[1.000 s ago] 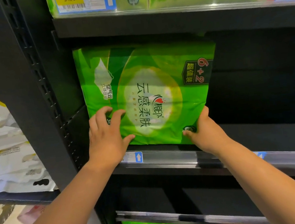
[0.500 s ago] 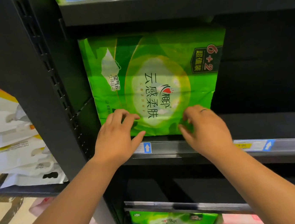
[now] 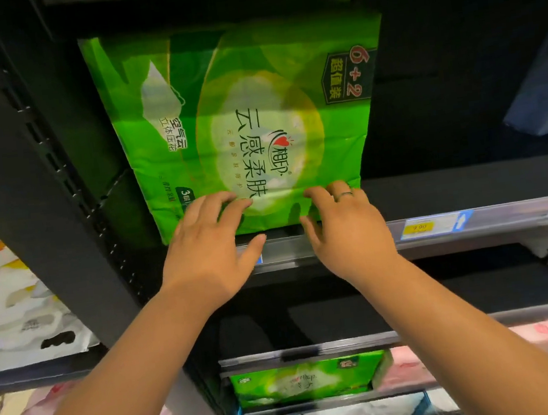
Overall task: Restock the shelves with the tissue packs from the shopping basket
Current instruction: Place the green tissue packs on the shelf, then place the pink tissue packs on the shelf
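On the black shelf [image 3: 453, 187], at its left end, the green tissue pack [image 3: 241, 121] stood upright, the left hand [image 3: 207, 253] pressing straight open fingers on its lower edge above the shelf's front, the right hand [image 3: 346, 233] touching alongside, fingers relaxed, gripping nothing.

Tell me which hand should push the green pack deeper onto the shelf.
Left, probably. The left hand rests fairly straight fingers low on the green pack, ready to press; the right hand has fingers curled at its bottom edge.
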`<state>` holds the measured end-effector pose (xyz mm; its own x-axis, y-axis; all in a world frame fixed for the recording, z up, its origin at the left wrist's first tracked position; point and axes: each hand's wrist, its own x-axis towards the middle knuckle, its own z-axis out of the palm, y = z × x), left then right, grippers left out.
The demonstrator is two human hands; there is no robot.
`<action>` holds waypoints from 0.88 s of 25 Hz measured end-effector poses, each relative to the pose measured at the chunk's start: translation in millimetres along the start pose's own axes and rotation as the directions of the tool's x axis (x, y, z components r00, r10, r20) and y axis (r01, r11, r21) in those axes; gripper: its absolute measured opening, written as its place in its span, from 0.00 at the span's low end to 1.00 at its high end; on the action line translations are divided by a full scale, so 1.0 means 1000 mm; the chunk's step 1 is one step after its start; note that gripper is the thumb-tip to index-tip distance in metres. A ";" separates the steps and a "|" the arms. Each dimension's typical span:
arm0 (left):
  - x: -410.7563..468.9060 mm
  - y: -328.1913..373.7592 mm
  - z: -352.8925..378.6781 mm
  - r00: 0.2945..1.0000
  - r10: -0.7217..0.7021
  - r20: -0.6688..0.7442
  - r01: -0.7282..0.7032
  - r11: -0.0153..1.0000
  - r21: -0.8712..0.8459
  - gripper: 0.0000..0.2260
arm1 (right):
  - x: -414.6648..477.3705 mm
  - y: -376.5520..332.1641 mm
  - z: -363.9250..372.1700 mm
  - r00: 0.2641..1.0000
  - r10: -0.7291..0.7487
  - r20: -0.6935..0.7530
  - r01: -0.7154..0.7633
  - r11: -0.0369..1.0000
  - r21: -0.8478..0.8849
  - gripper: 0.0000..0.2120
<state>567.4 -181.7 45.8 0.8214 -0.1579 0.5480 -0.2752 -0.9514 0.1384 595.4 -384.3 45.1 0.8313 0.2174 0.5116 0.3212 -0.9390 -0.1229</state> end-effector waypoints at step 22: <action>-0.207 0.315 0.130 0.695 0.693 0.195 -0.566 0.693 -0.447 0.31 | -0.448 0.155 -0.068 0.592 0.792 0.150 -0.700 0.598 -0.391 0.30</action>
<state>375.3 -483.4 -131.5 0.4773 -0.8200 0.3159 -0.8786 -0.4518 0.1546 242.0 -645.0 -144.9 0.8147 -0.5746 0.0780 -0.5671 -0.8176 -0.0995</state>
